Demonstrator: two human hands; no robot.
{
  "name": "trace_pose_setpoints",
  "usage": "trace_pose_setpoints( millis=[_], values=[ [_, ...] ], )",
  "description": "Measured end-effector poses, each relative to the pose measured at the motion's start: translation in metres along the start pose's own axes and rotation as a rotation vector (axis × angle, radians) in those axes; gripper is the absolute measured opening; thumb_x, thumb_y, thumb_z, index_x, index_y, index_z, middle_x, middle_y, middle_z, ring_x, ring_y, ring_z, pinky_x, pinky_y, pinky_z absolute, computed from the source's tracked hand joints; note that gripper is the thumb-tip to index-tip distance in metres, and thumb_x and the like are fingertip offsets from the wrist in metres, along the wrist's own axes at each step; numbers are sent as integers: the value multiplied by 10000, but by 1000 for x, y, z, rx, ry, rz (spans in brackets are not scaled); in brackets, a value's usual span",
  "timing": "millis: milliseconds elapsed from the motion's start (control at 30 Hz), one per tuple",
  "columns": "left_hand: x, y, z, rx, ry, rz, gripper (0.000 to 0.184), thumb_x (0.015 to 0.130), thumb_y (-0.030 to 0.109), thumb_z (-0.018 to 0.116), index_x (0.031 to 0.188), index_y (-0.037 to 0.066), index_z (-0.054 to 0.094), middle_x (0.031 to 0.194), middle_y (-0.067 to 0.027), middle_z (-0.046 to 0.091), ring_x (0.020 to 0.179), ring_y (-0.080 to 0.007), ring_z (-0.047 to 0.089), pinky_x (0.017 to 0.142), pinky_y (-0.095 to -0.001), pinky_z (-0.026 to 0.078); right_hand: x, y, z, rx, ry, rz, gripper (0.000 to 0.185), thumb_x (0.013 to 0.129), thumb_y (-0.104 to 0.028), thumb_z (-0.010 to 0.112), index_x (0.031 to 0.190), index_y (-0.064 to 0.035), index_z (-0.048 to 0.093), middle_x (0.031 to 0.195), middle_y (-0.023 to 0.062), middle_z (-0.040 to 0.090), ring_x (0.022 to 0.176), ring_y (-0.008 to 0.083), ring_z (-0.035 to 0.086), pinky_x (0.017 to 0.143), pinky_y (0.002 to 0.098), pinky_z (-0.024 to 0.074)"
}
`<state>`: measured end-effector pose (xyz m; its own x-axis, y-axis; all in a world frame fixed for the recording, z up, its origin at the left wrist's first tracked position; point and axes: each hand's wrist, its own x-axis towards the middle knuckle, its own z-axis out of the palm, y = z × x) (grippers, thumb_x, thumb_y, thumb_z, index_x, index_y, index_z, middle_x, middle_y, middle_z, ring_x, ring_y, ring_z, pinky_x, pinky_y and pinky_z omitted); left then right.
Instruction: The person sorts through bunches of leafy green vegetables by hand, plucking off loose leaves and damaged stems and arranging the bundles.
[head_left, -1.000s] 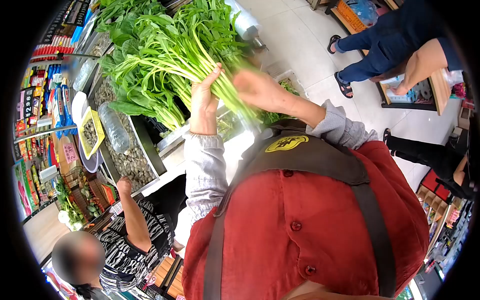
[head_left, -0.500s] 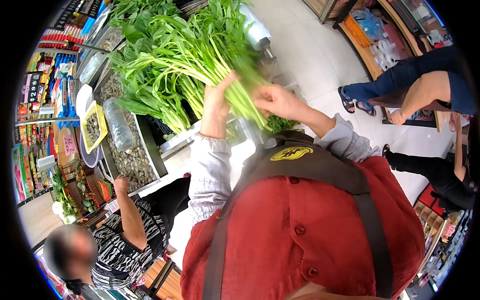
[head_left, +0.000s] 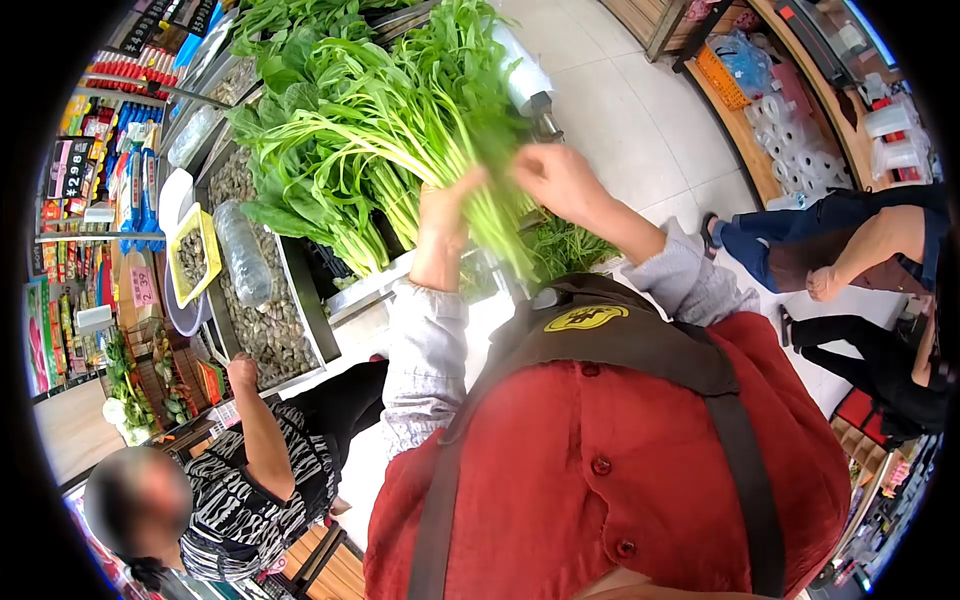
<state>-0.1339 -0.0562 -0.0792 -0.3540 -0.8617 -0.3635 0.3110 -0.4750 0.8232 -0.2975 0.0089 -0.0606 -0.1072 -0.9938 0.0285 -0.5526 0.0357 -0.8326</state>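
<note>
My left hand (head_left: 446,222) is wrapped round the pale stems of a bunch of leafy greens (head_left: 470,175), held over the front of the vegetable pile. The leaves point up and away, and the cut stem ends hang toward my apron. To its right, my right hand (head_left: 562,183) is closed at the fingertips beside the bunch; blurred green shows at them, too smeared to name. More leafy greens (head_left: 345,225) lie in a heap behind and left of my left hand. Fine-leaved greens (head_left: 565,248) sit below my right hand.
A tray of shellfish (head_left: 265,335) stands left, with a yellow basket (head_left: 212,262) and a plastic bottle-shaped bag (head_left: 243,255) on it. A plastic bag roll (head_left: 522,75) is beyond the greens. One person (head_left: 265,460) stands lower left; two others are at the right near shelves (head_left: 745,150).
My right hand has risen slightly beside the bunch, its fingers still closed. The bunch stays in my left hand. The person in blue at the right has shifted, and the view has turned a little.
</note>
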Motion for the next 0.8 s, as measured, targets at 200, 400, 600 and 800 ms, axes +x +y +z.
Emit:
trace_pose_setpoints(
  millis=[200,400,600,800],
  values=[
    [10,-14,-5,117,-29,130,198,764,26,669,947,-29,619,812,-132,663,655,-220,653,582,-310,553,43,-15,12,-30,33,-39,209,738,-237,648,735,-28,660,670,141,633,623,270,621,609,361,485],
    [8,-13,-7,222,23,90,214,730,49,701,906,-49,627,737,-141,660,597,-216,653,542,-315,549,57,-1,22,-75,-120,90,183,717,-215,635,727,-34,665,670,127,645,624,238,633,621,337,500],
    [3,-10,-1,201,39,24,251,723,-23,681,959,-40,598,821,-116,644,675,-195,638,599,-299,537,57,0,19,94,-219,215,156,723,-176,615,707,-28,664,601,86,639,520,154,620,548,287,500],
    [1,-11,1,218,33,54,240,725,-21,679,952,-28,604,822,-101,647,675,-182,635,605,-285,533,53,-1,17,-68,-126,139,164,741,-170,604,724,-14,653,589,94,624,532,162,614,539,293,487]
  ],
)
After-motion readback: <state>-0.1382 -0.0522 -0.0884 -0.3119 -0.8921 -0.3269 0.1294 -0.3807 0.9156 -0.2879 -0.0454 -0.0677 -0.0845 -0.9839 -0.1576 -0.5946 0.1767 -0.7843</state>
